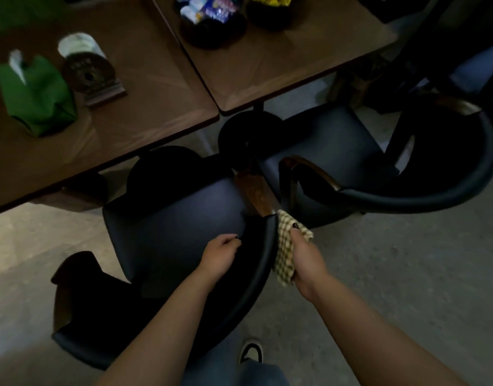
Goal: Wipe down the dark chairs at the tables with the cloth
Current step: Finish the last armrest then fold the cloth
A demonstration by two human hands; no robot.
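Observation:
A dark padded chair [172,218] with a curved backrest stands in front of me, half under the left table. My right hand [303,257] grips a yellow checked cloth [285,252] and presses it against the outer right end of the backrest, by the wooden armrest [256,193]. My left hand [220,253] rests with curled fingers on the inner face of the same backrest. A second dark chair [337,151] stands to the right at the other table.
Two brown tables [145,112] meet at the top. On the left one sit a green tissue pack [36,96], a white cup [79,44] and a round wooden stand [90,76]. Dark snack bowls [211,23] sit on the right table. Grey floor lies to the right.

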